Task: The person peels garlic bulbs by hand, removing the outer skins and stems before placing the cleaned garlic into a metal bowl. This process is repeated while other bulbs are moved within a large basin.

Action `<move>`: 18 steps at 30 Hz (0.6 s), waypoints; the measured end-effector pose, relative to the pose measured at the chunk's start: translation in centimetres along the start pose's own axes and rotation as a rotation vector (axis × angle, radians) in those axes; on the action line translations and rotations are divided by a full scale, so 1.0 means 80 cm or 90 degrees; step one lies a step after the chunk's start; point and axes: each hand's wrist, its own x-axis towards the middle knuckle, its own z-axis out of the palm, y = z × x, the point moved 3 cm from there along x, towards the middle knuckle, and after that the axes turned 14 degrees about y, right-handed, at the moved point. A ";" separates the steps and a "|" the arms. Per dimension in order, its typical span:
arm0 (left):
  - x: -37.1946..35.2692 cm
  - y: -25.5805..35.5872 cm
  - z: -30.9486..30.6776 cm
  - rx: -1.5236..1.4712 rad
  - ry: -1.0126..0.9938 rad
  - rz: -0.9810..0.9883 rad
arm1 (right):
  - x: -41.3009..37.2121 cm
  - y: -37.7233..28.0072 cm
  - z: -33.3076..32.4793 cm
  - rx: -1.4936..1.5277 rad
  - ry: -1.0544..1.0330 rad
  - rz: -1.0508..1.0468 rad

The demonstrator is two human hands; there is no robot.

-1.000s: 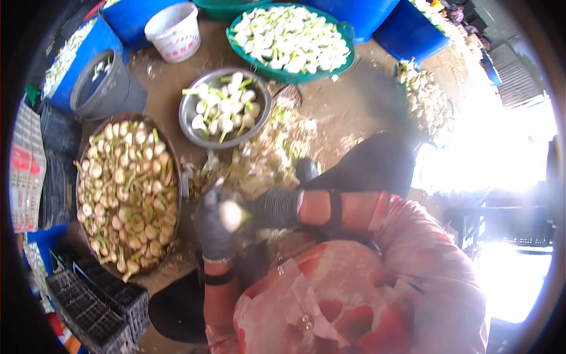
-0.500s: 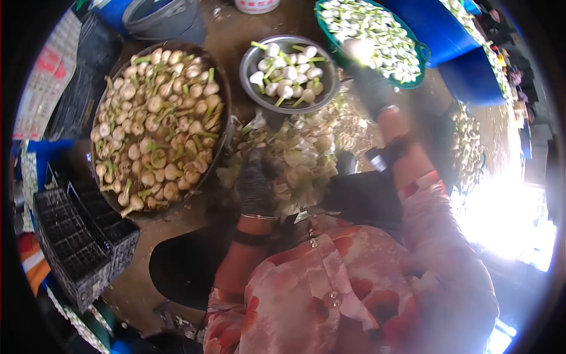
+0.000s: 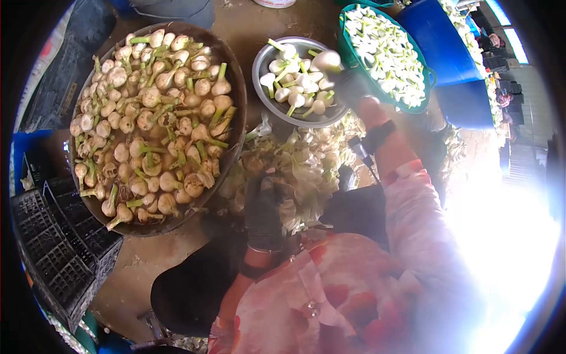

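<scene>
My right hand [image 3: 352, 87], in a dark glove and blurred by motion, grips a peeled white garlic bulb [image 3: 325, 61] over the right rim of a metal bowl [image 3: 259, 94]. White bulbs with short green stems [image 3: 298, 79] lie inside that bowl. Low in front of my body, my gloved left hand [image 3: 263, 209] is closed beside a heap of garlic skins [image 3: 306, 168]; what its fingers hold, if anything, I cannot make out. To its left stands a wide brown tub [image 3: 239, 127] full of unpeeled garlic bulbs [image 3: 150, 118].
A green basket [image 3: 425, 97] of cleaned garlic stands at the upper right, beside blue barrels [image 3: 442, 44]. Black plastic crates [image 3: 56, 236] sit at the lower left. A dark bucket [image 3: 177, 10] is behind the brown tub. Bright light glares at the right.
My right hand has moved left with the bulb, from the green basket's edge to the metal bowl. My left hand stays low by the skins. The whole view has shifted slightly.
</scene>
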 end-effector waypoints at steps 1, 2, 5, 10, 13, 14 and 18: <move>-0.002 0.011 -0.004 0.010 0.008 -0.013 | 0.015 0.009 0.005 -0.012 0.023 -0.004; -0.003 0.020 -0.007 0.028 0.037 -0.019 | 0.036 0.036 0.009 0.222 -0.020 0.171; 0.003 0.031 -0.009 0.083 0.089 -0.031 | 0.073 0.072 -0.011 0.683 0.120 0.581; 0.004 0.036 -0.011 0.104 0.049 -0.068 | 0.016 -0.161 0.001 0.372 0.009 -0.162; 0.009 0.038 -0.014 0.079 0.053 -0.038 | -0.031 -0.283 0.084 0.130 0.062 -0.648; 0.011 0.038 -0.016 0.081 0.048 -0.015 | -0.040 -0.311 0.105 -0.018 0.067 -0.691; 0.008 0.031 -0.020 0.037 0.078 -0.003 | -0.062 -0.345 0.121 -0.155 -0.120 -0.646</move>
